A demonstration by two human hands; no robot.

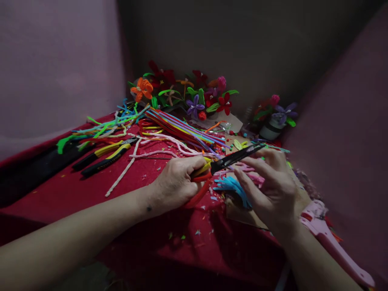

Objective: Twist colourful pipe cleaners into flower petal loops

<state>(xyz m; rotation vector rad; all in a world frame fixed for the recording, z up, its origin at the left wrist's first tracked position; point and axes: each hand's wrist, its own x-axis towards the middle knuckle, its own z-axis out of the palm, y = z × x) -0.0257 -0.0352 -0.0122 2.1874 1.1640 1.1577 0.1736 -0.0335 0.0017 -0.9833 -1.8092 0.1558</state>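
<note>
My left hand (178,182) is closed round the handles of scissors and also round a yellow and red-orange piece. The dark scissor blades (236,157) point right and up. My right hand (269,186) is by the blade tips, its fingers spread and bent; whether they touch the blades or hold something small I cannot make out. Below the blades lies a bundle of blue pipe cleaners (233,186), partly behind my right fingers. Pink pieces (256,178) lie beside it, above a brown board (242,214).
Yellow-black pliers (106,157) and loose pipe cleaners (188,131) lie on the red cloth (136,224). Fuzzy flowers (195,104) stand behind, with more in a jar (269,128) at right. A pink glue gun (333,238) lies near my right forearm.
</note>
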